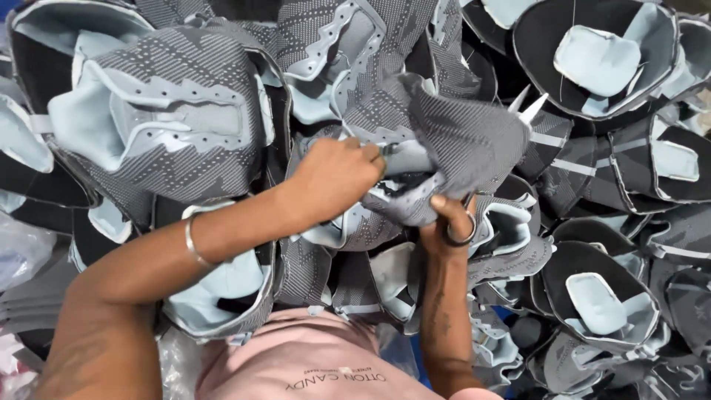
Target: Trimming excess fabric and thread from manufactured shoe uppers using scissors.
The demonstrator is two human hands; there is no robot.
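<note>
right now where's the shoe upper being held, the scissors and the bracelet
shoe upper [444, 133], head view, grey knit side
scissors [461, 231], head view, finger ring in right hand
bracelet [194, 248], head view, band on left wrist

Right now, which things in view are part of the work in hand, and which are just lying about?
In hand:
- grey knitted shoe upper with pale blue lining, gripped by the left hand
- small scissors with dark ring handle, in the right hand

Lying about:
- heap of matching grey and pale blue shoe uppers
- clear plastic bag
</note>
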